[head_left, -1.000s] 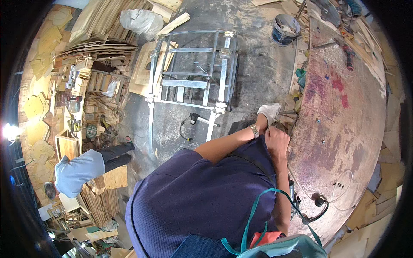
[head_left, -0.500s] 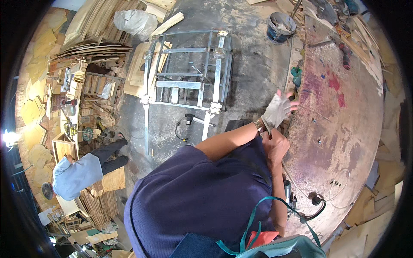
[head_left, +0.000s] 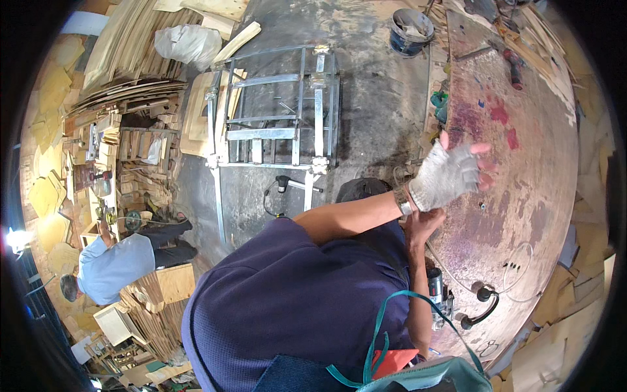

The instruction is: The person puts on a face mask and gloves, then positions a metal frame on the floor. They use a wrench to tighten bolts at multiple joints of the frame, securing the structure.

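My left hand [head_left: 457, 171] is raised over the edge of a stained worktable [head_left: 529, 225], fingers spread. It wears a pale knit glove [head_left: 436, 181] that leaves the fingertips bare. A metal-banded wristwatch [head_left: 402, 200] sits on that wrist. Just beneath the wrist, my bare right hand [head_left: 422, 228] is closed at the glove's cuff; its fingertips are partly hidden. Beside my right forearm, a black and silver power tool [head_left: 437, 291] stands on the table, next to a black curved handle with round pads [head_left: 494, 307].
Beyond me on the floor stands a metal tube frame [head_left: 261, 135], with a black and silver tool [head_left: 283, 183] near it. A bucket [head_left: 400, 46] stands by the table's far end. Another person [head_left: 124, 264] bends at the left among stacked wood sheets [head_left: 147, 39]. A cordless drill [head_left: 514, 68] lies on the table.
My left hand has moved right and grown larger in view, fingers spreading wider. My right hand stays at the wrist. The whole scene has shifted slightly left and up.
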The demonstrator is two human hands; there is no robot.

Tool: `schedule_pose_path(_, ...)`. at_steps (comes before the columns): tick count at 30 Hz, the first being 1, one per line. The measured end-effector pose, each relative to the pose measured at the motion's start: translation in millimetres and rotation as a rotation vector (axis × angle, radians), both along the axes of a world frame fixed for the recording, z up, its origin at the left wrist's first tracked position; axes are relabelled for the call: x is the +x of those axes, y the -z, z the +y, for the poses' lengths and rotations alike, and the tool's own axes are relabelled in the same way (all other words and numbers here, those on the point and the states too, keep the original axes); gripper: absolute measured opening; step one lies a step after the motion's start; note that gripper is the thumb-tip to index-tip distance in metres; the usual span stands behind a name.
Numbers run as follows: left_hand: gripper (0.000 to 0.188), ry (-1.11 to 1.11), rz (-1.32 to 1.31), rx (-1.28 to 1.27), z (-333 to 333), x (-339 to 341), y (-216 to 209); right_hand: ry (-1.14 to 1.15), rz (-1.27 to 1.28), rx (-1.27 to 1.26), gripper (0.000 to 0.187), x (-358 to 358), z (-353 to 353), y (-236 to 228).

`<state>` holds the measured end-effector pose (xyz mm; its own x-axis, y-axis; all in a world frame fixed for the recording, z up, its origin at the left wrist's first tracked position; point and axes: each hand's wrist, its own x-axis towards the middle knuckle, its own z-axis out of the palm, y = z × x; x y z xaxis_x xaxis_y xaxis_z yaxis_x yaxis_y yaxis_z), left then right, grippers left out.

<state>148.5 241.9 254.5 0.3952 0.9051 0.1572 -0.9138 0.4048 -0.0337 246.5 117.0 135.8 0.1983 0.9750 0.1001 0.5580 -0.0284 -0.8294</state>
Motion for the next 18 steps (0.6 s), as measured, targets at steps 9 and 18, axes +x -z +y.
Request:
schedule_pose_path(9, 0.066, 0.199, 0.457, 0.419, -23.7, 34.3, -59.8, -0.271, 0.295, -0.159, 0.038, 24.0, -10.7, -26.1)
schedule_pose_path(18, 0.029, -0.35, 0.938, 0.251, 28.4, 79.1, -0.6, 0.175, 0.016, 0.245, 0.014, 9.4, 19.2, -92.3)
